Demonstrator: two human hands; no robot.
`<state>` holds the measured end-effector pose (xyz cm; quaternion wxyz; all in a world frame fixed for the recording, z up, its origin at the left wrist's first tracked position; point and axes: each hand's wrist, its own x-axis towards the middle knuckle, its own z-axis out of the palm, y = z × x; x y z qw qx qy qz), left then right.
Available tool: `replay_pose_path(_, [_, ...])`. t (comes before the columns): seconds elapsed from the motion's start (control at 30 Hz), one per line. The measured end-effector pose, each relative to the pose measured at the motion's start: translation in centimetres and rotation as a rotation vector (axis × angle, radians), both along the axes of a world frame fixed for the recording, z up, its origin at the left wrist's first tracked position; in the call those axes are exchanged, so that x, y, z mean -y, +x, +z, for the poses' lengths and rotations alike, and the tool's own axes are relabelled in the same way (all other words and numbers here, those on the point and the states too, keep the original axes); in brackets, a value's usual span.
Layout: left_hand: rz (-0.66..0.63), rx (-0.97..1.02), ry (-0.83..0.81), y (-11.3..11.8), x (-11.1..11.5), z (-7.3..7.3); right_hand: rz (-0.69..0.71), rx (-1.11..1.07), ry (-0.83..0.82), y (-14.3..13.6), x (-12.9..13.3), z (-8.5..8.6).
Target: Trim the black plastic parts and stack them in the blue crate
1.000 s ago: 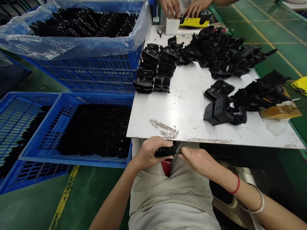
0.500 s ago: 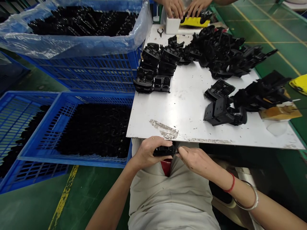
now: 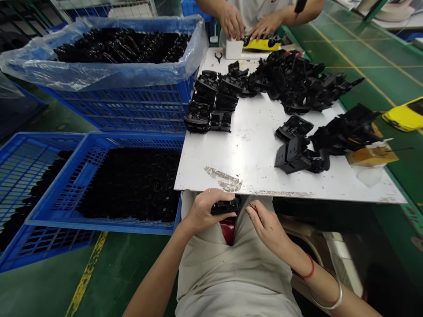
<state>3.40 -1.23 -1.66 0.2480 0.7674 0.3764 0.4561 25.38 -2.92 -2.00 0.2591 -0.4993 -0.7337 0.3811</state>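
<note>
My left hand (image 3: pixel 205 208) grips a black plastic part (image 3: pixel 225 206) between thumb and fingers, over my lap just below the front edge of the white table (image 3: pixel 251 154). My right hand (image 3: pixel 266 222) is to the right of the part and apart from it. Its thumb and fingers pinch a small tool (image 3: pixel 254 208) with a bit of red on it; most of the tool is hidden in the hand. A red object (image 3: pixel 228 231) lies between my thighs, below the black part.
Black parts (image 3: pixel 291 79) pile up at the table's back, with more (image 3: pixel 292 154) at the right by a cardboard box (image 3: pixel 373 155). Blue crates (image 3: pixel 99 225) of black parts stand left. Across the table, a person's hands (image 3: pixel 233 21) are at a yellow toy car (image 3: pixel 262 44); pliers (image 3: pixel 218 57) lie nearby.
My right hand has drawn back slightly from the black part, and the tool's red now shows. The view has tilted up, showing more of the person opposite.
</note>
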Motion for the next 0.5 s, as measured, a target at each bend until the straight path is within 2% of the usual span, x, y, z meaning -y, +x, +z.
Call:
replay_pose_path(0.27, [0.02, -0.019, 0.071, 0.5, 0.4, -0.1, -0.02, -0.265, -0.341, -0.8, -0.9, 0.8])
replay_pose_path(0.37, [0.025, -0.015, 0.051, 0.6, 0.8, 0.1, -0.012, -0.262, -0.337, -0.9, -0.9, 1.0])
replay_pose_path(0.5, [0.08, -0.016, 0.045, 0.8, 1.7, 0.3, -0.057, -0.17, -0.184, -0.2, -0.9, 1.2])
